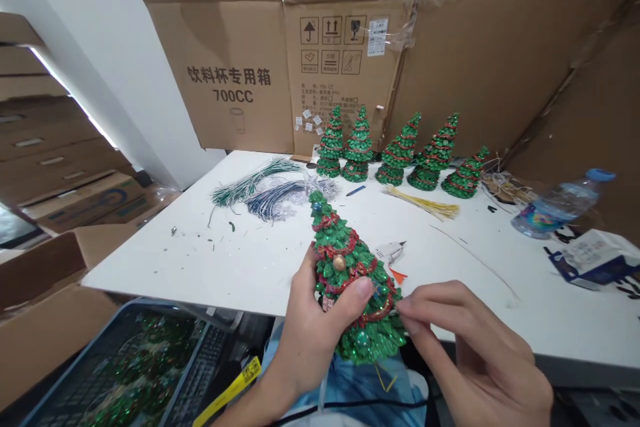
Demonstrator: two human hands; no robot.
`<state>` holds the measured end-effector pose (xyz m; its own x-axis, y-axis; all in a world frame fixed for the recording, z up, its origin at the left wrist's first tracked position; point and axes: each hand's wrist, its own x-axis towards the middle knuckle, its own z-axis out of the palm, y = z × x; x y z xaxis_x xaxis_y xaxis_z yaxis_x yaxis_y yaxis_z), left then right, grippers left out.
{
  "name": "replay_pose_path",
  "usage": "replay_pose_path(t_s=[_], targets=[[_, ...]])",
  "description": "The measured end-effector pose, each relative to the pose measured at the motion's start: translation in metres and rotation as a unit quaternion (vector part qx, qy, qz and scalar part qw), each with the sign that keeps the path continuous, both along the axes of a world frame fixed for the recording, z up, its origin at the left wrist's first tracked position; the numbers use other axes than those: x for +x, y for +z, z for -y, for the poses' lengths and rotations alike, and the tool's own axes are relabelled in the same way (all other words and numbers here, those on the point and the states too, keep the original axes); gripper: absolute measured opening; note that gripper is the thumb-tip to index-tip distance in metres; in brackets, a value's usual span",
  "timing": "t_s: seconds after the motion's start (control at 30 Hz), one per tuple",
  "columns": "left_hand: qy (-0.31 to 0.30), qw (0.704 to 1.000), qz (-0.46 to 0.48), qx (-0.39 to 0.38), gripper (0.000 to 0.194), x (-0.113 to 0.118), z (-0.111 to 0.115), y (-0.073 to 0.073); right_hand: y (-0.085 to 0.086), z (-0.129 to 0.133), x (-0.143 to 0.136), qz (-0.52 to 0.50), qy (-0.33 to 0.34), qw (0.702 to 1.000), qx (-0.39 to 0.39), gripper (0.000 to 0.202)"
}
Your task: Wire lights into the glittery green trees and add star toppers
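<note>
My left hand (320,320) is wrapped round a small green glittery Christmas tree ornament (350,260), its thumb lying across the front. Red garland, a gold ball and small coloured baubles decorate the tree, which tilts with its tip up and to the left. At the tree's lower right edge, my right hand (475,347) pinches its thumb and forefinger together; whatever lies between the fingertips is too small to make out. Just behind the tree, partly hidden by it, is a white glue gun (390,252) with an orange trigger.
Several similar trees (357,147) stand along the back of the white table (175,267). Green wires (250,180), dark blue wires (280,199) and yellow wires (425,203) lie in bundles. A water bottle (560,207) and blue-white box (595,257) sit right. A crate (120,347) of trees stands lower left.
</note>
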<state>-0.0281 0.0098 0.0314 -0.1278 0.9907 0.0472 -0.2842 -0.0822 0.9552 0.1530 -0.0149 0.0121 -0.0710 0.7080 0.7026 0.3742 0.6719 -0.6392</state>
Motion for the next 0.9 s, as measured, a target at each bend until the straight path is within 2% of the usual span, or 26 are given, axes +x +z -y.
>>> replay_pose_path(t_s=[0.1,0.23,0.4,0.47,0.53,0.63,0.77,0.9], targets=[[-0.038,0.999,-0.006,-0.003,0.047,-0.002,-0.001,0.0,0.001,0.001,0.001,0.013,-0.016,1.0,0.007,0.039],[-0.061,0.997,0.033,-0.027,0.051,-0.005,-0.005,-0.004,0.001,0.002,0.002,0.02,0.006,1.0,-0.004,0.037],[-0.055,0.983,0.135,-0.109,0.058,-0.004,-0.007,-0.007,-0.005,0.003,-0.004,-0.144,-0.059,0.985,-0.072,0.014],[-0.036,0.98,0.149,-0.127,0.06,-0.003,-0.007,-0.007,-0.006,0.004,-0.01,-0.17,-0.019,0.975,-0.145,0.016],[-0.029,0.978,0.157,-0.134,0.059,-0.002,-0.007,-0.007,-0.006,0.007,-0.017,-0.199,0.05,0.947,-0.247,0.021],[-0.037,0.974,0.176,-0.14,0.057,0.0,-0.005,-0.008,-0.006,0.01,-0.03,-0.3,0.104,0.87,-0.377,0.028],[-0.035,0.968,0.194,-0.154,0.063,0.005,-0.002,-0.01,-0.005,0.012,-0.043,-0.383,0.136,0.806,-0.43,0.039],[-0.019,0.97,0.19,-0.153,0.071,0.01,0.001,-0.012,-0.002,0.011,-0.046,-0.434,0.086,0.772,-0.456,0.051]])
